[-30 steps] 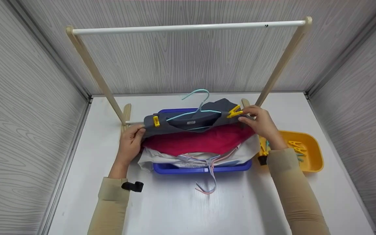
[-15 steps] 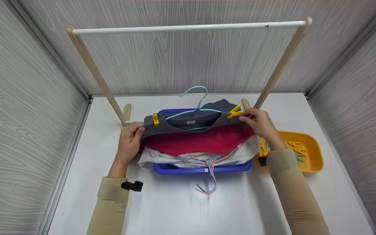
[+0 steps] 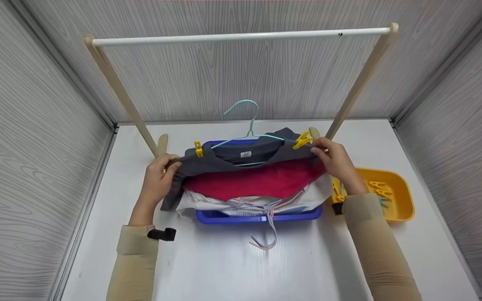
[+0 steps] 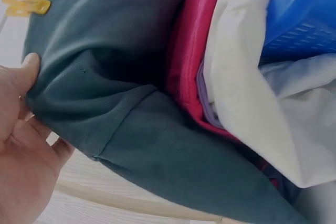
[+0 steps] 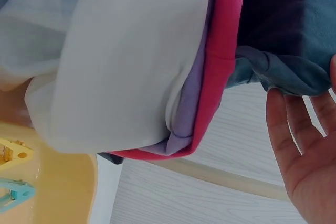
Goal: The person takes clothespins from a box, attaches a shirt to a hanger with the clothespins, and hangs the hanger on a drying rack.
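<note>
A dark grey shirt (image 3: pixel 199 165) hangs over a pale turquoise hanger (image 3: pixel 252 125), whose hook stands up behind the collar. One yellow clothespin (image 3: pixel 198 149) grips its left shoulder and another yellow clothespin (image 3: pixel 302 140) its right. My left hand (image 3: pixel 157 177) pinches the shirt at the outer left shoulder, thumb on top; in the left wrist view the sleeve droops below the fingers (image 4: pixel 32 72). On the other side, my right hand (image 3: pixel 336 161) pinches the right shoulder edge, just outside the clothespin. Under the shirt lies a red garment (image 3: pixel 241 182).
A blue basket (image 3: pixel 291 217) holds the heap, with a white garment (image 3: pixel 320 188) and several hanger hooks (image 3: pixel 274 230) at its front. To the right, a yellow bin (image 3: pixel 409 200) contains loose clothespins. Behind rises a wooden rack with a white bar (image 3: pixel 241 37).
My left hand has moved a little left and toward the body, drawing the shirt's left shoulder out. The hanger hook has tipped up and leftward. The right hand has barely moved.
</note>
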`<state>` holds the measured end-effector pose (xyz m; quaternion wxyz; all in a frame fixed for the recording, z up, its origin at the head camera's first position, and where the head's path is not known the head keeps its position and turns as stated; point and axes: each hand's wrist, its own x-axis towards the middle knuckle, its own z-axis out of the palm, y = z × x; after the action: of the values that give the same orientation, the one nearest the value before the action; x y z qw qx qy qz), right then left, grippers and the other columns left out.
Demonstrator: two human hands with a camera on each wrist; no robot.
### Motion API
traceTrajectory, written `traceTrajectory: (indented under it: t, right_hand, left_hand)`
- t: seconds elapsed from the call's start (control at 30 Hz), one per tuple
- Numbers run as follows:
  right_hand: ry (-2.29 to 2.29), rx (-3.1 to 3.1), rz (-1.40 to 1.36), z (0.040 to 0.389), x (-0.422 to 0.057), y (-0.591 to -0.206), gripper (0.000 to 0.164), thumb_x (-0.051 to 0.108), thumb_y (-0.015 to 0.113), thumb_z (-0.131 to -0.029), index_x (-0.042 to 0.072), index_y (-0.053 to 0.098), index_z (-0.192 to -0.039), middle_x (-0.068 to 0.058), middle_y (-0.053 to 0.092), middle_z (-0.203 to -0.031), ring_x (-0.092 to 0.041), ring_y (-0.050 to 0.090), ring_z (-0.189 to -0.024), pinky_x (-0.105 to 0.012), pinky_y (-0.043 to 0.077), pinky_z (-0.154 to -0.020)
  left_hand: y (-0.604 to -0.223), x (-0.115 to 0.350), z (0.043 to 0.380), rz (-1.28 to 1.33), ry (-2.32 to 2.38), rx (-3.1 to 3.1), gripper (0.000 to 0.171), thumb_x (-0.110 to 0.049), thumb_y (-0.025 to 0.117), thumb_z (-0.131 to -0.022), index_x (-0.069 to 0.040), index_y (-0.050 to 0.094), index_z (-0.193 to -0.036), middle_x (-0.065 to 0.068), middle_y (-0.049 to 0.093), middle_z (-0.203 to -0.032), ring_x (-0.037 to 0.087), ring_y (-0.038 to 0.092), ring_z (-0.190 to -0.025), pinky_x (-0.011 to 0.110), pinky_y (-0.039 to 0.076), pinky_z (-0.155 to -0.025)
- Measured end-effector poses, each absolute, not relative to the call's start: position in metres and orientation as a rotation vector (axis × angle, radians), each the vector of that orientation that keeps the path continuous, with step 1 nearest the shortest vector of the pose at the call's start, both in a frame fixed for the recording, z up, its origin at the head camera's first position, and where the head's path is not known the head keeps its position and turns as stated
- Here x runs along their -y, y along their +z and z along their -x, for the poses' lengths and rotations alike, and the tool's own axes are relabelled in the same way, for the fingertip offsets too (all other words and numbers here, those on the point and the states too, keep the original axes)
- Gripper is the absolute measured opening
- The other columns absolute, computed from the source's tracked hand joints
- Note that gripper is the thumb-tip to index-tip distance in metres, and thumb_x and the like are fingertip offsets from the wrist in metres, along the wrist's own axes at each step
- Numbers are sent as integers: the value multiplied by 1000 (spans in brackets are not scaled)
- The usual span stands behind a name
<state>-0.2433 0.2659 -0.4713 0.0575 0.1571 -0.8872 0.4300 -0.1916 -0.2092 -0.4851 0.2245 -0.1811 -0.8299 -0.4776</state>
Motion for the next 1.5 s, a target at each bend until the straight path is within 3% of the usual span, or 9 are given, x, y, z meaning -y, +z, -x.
traceTrajectory:
  t: [0.1,0.43,0.7,0.9,1.17,1.5]
  right_hand:
    - [1330,2662,-454,242,-269,-470,15,10,57,-100,-1,63,-108,-14,64,-100,-23,57,-91,-19,47,-77]
    - [1333,2529,-380,238,-278,-461,17,13,58,-100,-1,66,-104,-13,65,-99,-17,57,-89,-15,46,-73]
    - [1353,2444,-254,238,-278,-454,14,4,57,-99,-7,65,-104,-20,63,-92,-20,54,-78,-13,46,-63]
    - [1325,2376,-176,238,-279,-453,16,10,61,-98,-4,67,-102,-15,65,-90,-10,55,-77,-14,44,-62]
    - [1320,2299,-100,240,-281,-446,20,18,62,-99,0,69,-104,-7,66,-92,-11,56,-81,-18,45,-67]
    - [1300,2238,-43,244,-289,-434,24,21,62,-99,-1,69,-103,-4,64,-91,-11,54,-83,-20,43,-68]
  left_hand:
    - [-483,210,194,475,-1326,2267,7,-1,66,-92,3,69,-96,11,67,-90,16,57,-81,20,43,-75]
    - [-465,196,212,419,-1264,2238,10,-5,68,-92,3,69,-97,12,67,-91,17,57,-79,21,43,-71]
    - [-443,182,239,338,-1186,2268,14,-7,64,-96,4,70,-103,16,67,-96,24,61,-87,35,45,-77]
    - [-434,173,254,321,-1147,2266,17,-4,58,-98,7,68,-107,20,66,-101,30,62,-94,42,47,-83]
    - [-420,164,266,259,-1218,2230,18,-3,59,-98,8,67,-109,21,67,-103,28,62,-92,39,47,-81]
    - [-400,147,282,199,-1322,2180,15,-4,60,-97,6,66,-107,16,67,-97,20,60,-82,28,44,-74]
